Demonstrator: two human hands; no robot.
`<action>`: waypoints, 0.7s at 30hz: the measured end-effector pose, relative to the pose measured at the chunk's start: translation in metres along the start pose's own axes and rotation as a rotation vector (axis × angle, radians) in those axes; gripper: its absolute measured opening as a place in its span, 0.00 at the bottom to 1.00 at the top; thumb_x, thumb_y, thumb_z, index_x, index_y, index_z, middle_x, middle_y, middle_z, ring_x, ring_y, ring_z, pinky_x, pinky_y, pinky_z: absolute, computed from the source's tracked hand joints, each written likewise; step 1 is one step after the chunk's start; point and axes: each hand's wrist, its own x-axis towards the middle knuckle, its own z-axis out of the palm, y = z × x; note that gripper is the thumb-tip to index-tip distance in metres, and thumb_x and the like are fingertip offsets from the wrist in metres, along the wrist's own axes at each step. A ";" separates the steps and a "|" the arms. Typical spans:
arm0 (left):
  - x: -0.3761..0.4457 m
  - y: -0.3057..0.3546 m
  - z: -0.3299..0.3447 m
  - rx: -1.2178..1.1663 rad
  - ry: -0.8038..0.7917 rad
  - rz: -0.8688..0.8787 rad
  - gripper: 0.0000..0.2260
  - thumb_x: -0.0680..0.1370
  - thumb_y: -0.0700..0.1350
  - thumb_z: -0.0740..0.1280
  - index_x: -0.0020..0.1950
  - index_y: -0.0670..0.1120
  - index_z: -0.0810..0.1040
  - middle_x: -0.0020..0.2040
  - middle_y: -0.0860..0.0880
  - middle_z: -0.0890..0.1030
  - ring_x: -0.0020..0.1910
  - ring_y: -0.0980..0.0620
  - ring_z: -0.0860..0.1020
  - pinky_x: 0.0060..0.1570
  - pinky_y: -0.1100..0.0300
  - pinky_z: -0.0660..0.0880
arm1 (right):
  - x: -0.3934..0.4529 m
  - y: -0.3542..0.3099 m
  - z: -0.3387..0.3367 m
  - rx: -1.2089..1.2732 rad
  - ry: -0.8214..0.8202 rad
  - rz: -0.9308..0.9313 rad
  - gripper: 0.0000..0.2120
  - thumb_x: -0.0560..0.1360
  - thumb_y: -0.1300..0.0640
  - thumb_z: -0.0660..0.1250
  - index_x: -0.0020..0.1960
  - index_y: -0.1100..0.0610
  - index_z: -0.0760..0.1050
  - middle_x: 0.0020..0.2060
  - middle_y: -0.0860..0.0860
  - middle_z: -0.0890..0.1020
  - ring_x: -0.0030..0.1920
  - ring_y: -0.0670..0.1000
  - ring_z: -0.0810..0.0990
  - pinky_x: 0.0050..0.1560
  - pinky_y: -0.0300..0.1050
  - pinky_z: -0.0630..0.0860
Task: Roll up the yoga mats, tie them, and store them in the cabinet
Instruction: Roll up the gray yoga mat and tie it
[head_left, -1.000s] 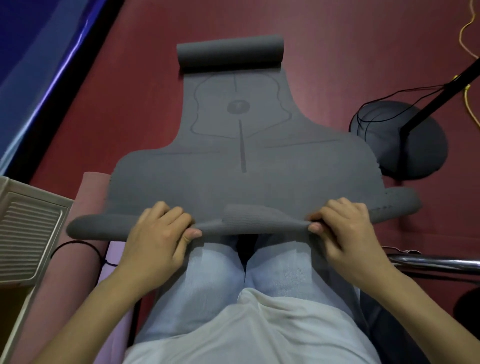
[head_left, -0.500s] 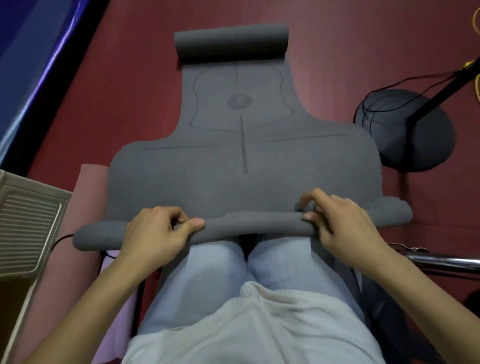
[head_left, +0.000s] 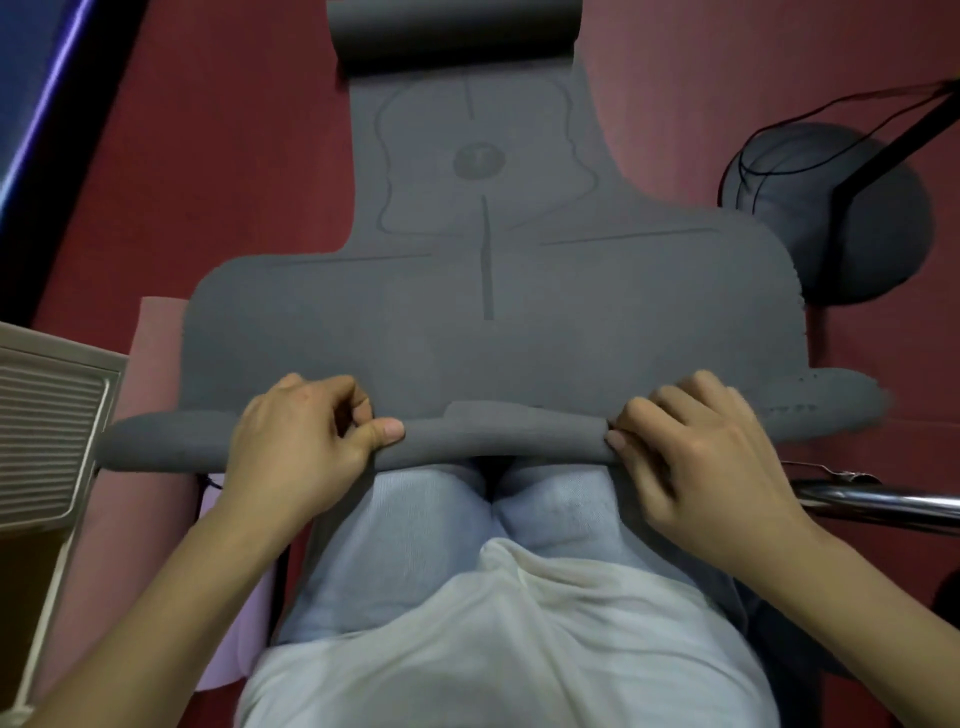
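My left hand (head_left: 306, 441) and right hand (head_left: 696, 447) both clench the mat (head_left: 467, 322) at its started roll under my fingertips; it looks soft, springy, light, so I'd grip near the ends.

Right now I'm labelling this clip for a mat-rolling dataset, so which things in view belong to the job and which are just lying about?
Belongs to the job:
- grey yoga mat, near edge rolled
- left hand and right hand, gripping that roll
- pink mat beside it

Just lying about:
- round grey stand base with black cable
- chrome tube
- ribbed beige panel
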 end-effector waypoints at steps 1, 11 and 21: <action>0.002 0.000 0.001 0.011 0.030 0.055 0.16 0.70 0.59 0.77 0.34 0.52 0.75 0.37 0.57 0.74 0.43 0.47 0.71 0.41 0.53 0.65 | -0.002 -0.001 -0.002 -0.020 0.002 0.000 0.13 0.77 0.46 0.67 0.45 0.56 0.77 0.42 0.52 0.77 0.48 0.60 0.73 0.41 0.56 0.69; -0.022 0.015 0.013 0.257 0.251 0.423 0.08 0.81 0.46 0.64 0.45 0.49 0.81 0.42 0.51 0.79 0.43 0.43 0.75 0.50 0.48 0.64 | -0.002 -0.009 0.003 -0.239 0.058 -0.002 0.11 0.75 0.49 0.66 0.46 0.58 0.79 0.46 0.54 0.78 0.51 0.61 0.70 0.44 0.53 0.61; -0.031 0.013 0.013 0.323 0.253 0.443 0.16 0.77 0.57 0.70 0.52 0.45 0.84 0.48 0.50 0.83 0.56 0.40 0.76 0.62 0.43 0.65 | 0.017 -0.001 0.008 -0.159 0.004 -0.029 0.10 0.78 0.54 0.60 0.46 0.57 0.77 0.43 0.53 0.78 0.43 0.59 0.72 0.42 0.53 0.66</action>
